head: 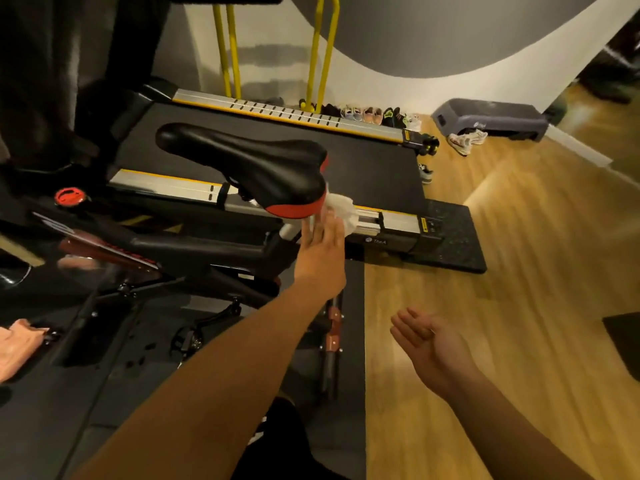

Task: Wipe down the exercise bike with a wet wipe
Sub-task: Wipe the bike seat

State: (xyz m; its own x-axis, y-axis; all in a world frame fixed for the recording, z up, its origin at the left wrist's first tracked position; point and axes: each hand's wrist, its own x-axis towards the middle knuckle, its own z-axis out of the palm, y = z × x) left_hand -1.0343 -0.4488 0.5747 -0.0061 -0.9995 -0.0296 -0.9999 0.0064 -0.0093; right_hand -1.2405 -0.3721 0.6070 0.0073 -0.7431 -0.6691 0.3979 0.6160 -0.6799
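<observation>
We list: exercise bike; its black saddle, rear edged in red. White wet wipe, bunched against the saddle's rear. Our left hand, fingers nearly straight and together, presses it there. Our right hand, palm up, fingers relaxed and slightly apart, hangs over the wood floor.

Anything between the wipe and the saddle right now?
Nothing visible. The left hand presses the wipe right against the red rear edge of the saddle. The right hand is open and off to the side.
</observation>
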